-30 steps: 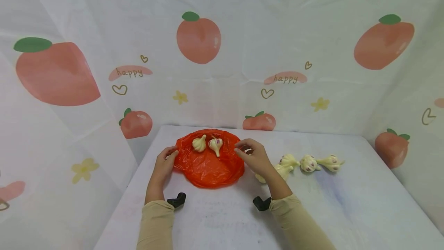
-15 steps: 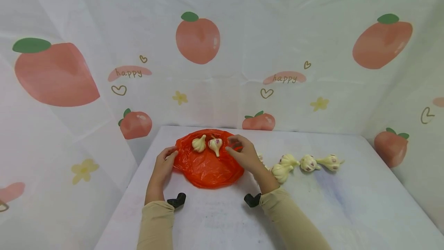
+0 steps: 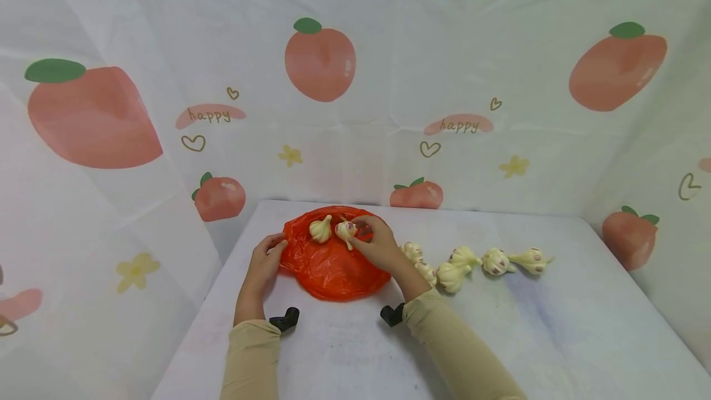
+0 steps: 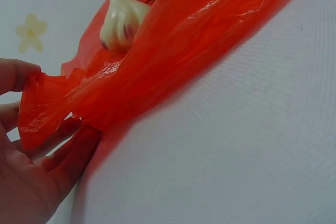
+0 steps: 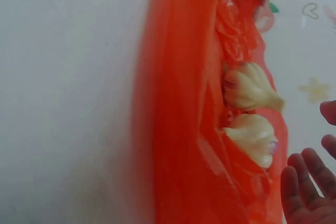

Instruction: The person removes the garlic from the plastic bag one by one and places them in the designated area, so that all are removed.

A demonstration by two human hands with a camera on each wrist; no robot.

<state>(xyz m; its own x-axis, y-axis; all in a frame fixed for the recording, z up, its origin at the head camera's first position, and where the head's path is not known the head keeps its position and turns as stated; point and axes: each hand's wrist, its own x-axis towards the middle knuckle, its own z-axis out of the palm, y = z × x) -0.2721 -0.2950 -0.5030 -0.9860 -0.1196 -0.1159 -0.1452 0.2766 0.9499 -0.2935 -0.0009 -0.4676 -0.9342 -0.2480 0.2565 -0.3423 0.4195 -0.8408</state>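
A red plastic bag (image 3: pixel 333 273) lies spread on the table with two garlic bulbs on it. My left hand (image 3: pixel 263 264) pinches the bag's left edge, thumb above and fingers beneath, as the left wrist view shows. The left bulb (image 3: pixel 320 229) sits near the bag's far side. Close to the right-hand bulb (image 3: pixel 345 231) is my right hand (image 3: pixel 380 245), over the bag's right part. In the right wrist view its fingers (image 5: pixel 310 179) are spread, and a gap separates them from that bulb (image 5: pixel 254 137).
Several more garlic bulbs (image 3: pixel 452 276) lie on the white table (image 3: pixel 555 332) to the right of the bag, some partly behind my right forearm. A black wrist mount (image 3: pixel 285 320) sits at each wrist. A peach-printed cloth (image 3: pixel 361 141) hangs behind the table.
My right hand has moved left from the bag's right edge to the right-hand bulb. More of the loose garlic shows now. The left hand stays in place on the bag.
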